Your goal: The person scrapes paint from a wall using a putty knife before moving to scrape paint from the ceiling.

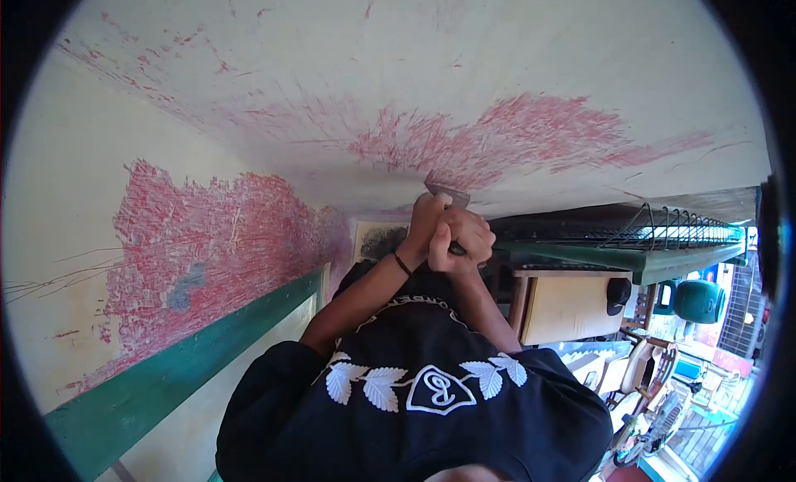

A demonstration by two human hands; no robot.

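Note:
A scraper (446,191) with a flat, dark metal blade rests against the pale wall (332,34), at the lower border of a scratched red patch (531,134). My left hand (426,223), with a dark band at its wrist, is closed around the scraper close to the blade. My right hand (471,235) is closed on the handle, pressed against the left. A dark handle end pokes out between the thumb and fingers. Most of the handle is hidden by my hands.
On the left, another wall carries a larger scraped red area (215,225) above a green band (191,349). A green shelf with a wire rack (680,229) juts out at right. Below it are a tan board (572,308), a black cap (618,295) and a green container (698,301).

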